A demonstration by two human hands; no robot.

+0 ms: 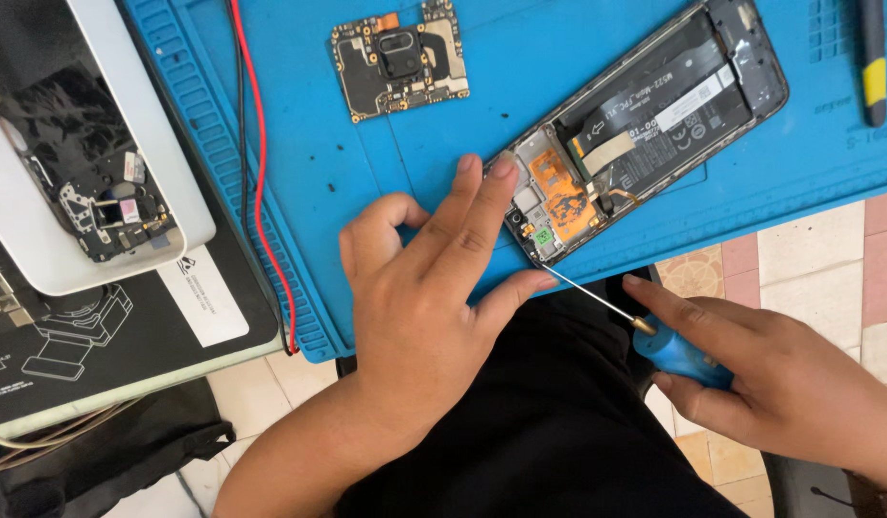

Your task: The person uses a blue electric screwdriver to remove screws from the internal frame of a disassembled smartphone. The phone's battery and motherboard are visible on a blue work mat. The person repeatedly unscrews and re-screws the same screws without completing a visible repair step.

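Right hand (789, 388) is gripping a blue-handled screwdriver (678, 353), fingers closed round the handle, forefinger lying along the top toward the shaft. The thin shaft is slanting up and left; its tip is meeting the lower corner of the opened phone (645, 125), at the small board by the green part. I am reading this as a screw being worked there, though the screw itself is too small to make out.

Left hand (419, 288) is holding nothing. It is spread palm-down, two fingertips (501, 171) pressing on the phone's lower end to steady it, thumb reaching toward the screwdriver tip.

Progress, judged from the layout: back cover is off, battery and orange flex are exposed, and a main circuit board (400, 59) is already lying loose on the blue work mat (299, 163), well apart from the phone. The lower sub-board is still seated in the frame.

Further out: red and black wires (261, 192) are running down the mat's left edge; a white tray (127, 144) beside the mat is holding another dark board; a black-and-yellow tool (874, 62) is lying at the far right.
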